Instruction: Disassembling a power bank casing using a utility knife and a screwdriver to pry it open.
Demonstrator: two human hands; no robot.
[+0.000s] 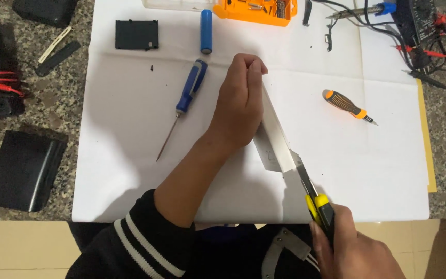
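- Head view shows your left hand (241, 101) clamped on a white box (273, 135) stood on edge on the white paper sheet (378, 170).
- Your right hand (354, 250) grips a yellow-and-black utility knife (318, 204), fingers wrapped tight.
- Blade tip sits at the box's lower corner: cutting the seam looks underway.
- Next, hold the box firm and keep your fingers off the blade's path.

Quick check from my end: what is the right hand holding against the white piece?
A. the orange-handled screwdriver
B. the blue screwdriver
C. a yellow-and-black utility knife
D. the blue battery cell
C: the right hand grips a yellow-and-black utility knife, its blade meeting the white piece that the left hand steadies.
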